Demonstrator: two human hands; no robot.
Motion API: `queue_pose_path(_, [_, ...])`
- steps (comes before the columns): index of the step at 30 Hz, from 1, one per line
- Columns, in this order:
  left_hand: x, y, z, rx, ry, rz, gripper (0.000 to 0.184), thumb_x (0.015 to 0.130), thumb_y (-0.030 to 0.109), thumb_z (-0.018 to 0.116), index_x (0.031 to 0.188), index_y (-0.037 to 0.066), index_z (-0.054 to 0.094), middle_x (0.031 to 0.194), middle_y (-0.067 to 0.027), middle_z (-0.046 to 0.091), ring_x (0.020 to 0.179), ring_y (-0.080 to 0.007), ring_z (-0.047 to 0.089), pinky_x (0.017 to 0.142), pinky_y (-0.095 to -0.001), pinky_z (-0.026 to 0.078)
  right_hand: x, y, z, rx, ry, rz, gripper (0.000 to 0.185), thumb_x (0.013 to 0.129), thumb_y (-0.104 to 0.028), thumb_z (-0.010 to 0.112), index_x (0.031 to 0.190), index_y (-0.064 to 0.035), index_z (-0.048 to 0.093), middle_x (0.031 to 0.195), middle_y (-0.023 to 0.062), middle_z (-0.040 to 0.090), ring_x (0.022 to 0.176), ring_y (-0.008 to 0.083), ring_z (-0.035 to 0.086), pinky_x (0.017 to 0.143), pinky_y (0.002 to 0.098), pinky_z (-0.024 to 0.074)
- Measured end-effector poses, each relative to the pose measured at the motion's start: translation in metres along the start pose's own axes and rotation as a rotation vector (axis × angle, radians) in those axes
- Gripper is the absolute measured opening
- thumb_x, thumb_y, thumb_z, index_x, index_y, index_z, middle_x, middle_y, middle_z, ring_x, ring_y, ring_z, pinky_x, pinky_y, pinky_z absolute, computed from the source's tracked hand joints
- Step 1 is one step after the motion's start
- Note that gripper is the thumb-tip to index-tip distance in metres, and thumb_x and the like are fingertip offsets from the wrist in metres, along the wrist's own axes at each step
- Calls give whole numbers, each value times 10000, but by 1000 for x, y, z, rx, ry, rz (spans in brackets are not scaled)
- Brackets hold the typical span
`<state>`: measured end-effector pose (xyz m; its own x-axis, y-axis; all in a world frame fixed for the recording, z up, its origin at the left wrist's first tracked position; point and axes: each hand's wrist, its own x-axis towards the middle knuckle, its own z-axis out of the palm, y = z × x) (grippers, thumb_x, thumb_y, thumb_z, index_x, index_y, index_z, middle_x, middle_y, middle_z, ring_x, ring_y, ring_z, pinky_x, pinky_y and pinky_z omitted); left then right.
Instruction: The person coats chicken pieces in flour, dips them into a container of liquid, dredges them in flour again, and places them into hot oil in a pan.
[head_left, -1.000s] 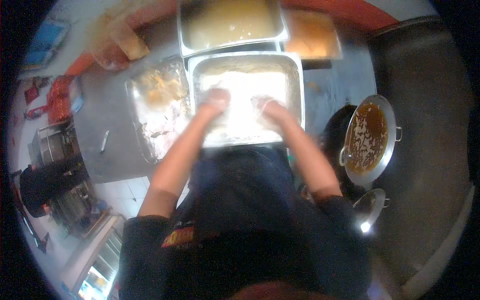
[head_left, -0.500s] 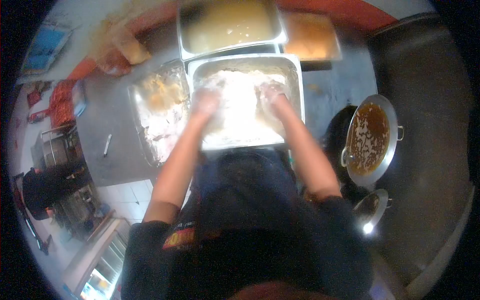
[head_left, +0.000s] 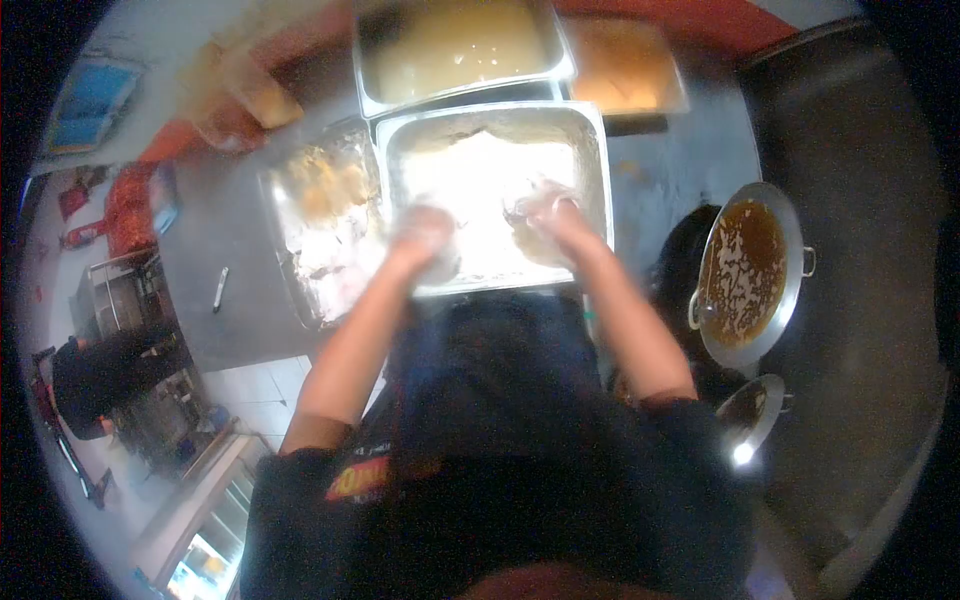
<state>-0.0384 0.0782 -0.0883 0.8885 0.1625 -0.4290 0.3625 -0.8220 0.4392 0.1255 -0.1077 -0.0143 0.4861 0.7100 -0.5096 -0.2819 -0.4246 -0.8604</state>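
Observation:
A rectangular metal pan (head_left: 606, 190) stands in front of my body, holding a heap of white, flour-like powder (head_left: 485, 190) that glares in the light. Dusted white, my left hand (head_left: 425, 236) is in the pan's near left part, at the powder. My right hand (head_left: 552, 215) is at the powder on the right side, a little farther from me. Both hands are smeared by motion and glare, so their fingers and anything in them cannot be made out.
Behind the pan stands a metal pan (head_left: 570, 72) of yellowish liquid, beside an orange-filled container (head_left: 625, 70). Left lies a floury tray (head_left: 285, 250) with orange-brown bits; a white pen-like object (head_left: 220, 289) is nearby. A wok of brown oil (head_left: 745, 275) stands right.
Both hands have moved nearer my body within the pan, and the right one slightly to the right. More of the powder heap's far side shows now.

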Motion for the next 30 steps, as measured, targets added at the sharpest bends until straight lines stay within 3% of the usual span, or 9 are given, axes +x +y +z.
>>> queue_pose_path(3, [-5, -9, 50, -374, -177, -155, 353, 910, 304, 353, 1044, 38, 543, 995, -124, 580, 862, -209, 545, 778, -361, 438, 13, 33, 8, -316, -138, 132, 413, 793, -206, 585, 1101, 63, 526, 927, 205, 618, 891, 251, 586, 797, 338, 448])
queue_pose_path(6, [27, -37, 122, -1320, 134, -424, 319, 888, 267, 385, 1035, 31, 542, 972, -115, 574, 883, -196, 525, 783, -363, 428, 23, 28, 43, -551, -224, 142, 438, 807, -247, 568, 1118, 58, 520, 968, 200, 614, 895, 265, 584, 800, 341, 443])
queue_pose_path(7, [25, -33, 111, -1418, 1, -465, 313, 880, 259, 395, 1031, 27, 542, 970, -107, 572, 890, -194, 523, 784, -364, 428, 20, 14, 54, -567, -188, 124, 442, 817, -260, 553, 1131, 49, 518, 994, 196, 614, 899, 272, 584, 805, 343, 440])
queue_pose_path(9, [19, -21, 83, -1502, -131, -498, 307, 873, 250, 404, 1028, 23, 543, 967, -100, 570, 896, -192, 520, 785, -365, 428, 4, -9, 57, -509, -29, -116, 407, 834, -238, 519, 1136, 36, 523, 1020, 191, 609, 875, 281, 586, 801, 344, 446])
queue_pose_path(12, [-30, 65, -16, -1699, 110, -641, 273, 872, 218, 407, 1024, 42, 550, 956, -92, 566, 849, -193, 540, 743, -350, 458, -9, -35, 37, -553, 114, -490, 376, 850, -225, 490, 1124, 28, 533, 996, 181, 616, 829, 269, 594, 759, 322, 467])
queue_pose_path(14, [-32, 65, -15, -1744, 124, -662, 279, 883, 254, 407, 1007, 54, 556, 918, -82, 576, 795, -186, 546, 690, -337, 463, -11, -54, 20, -165, 134, -313, 360, 861, -238, 483, 1114, 10, 544, 1005, 159, 612, 788, 256, 598, 719, 295, 480])
queue_pose_path(19, [21, 31, 8, -1984, 362, -559, 314, 911, 344, 406, 966, 83, 571, 823, -56, 599, 661, -167, 561, 557, -304, 474, 69, -2, 2, -369, 157, -31, 348, 876, -293, 456, 1070, -27, 570, 1002, 152, 609, 857, 242, 594, 752, 304, 471])
queue_pose_path(25, [65, 46, -1, -2040, 402, -417, 350, 916, 387, 413, 1022, 92, 569, 858, -59, 618, 716, -181, 593, 583, -332, 503, 84, -19, 32, -693, 264, -392, 400, 854, -361, 493, 1097, -53, 570, 1108, 157, 576, 1048, 282, 518, 911, 356, 381])
queue_pose_path(30, [22, 48, -30, -1812, 353, -418, 310, 902, 309, 475, 1056, 58, 569, 907, -74, 626, 783, -189, 607, 640, -350, 514, 43, -40, 11, -605, -73, -358, 405, 823, -359, 527, 1091, -60, 581, 1103, 153, 587, 1032, 283, 540, 896, 359, 403])
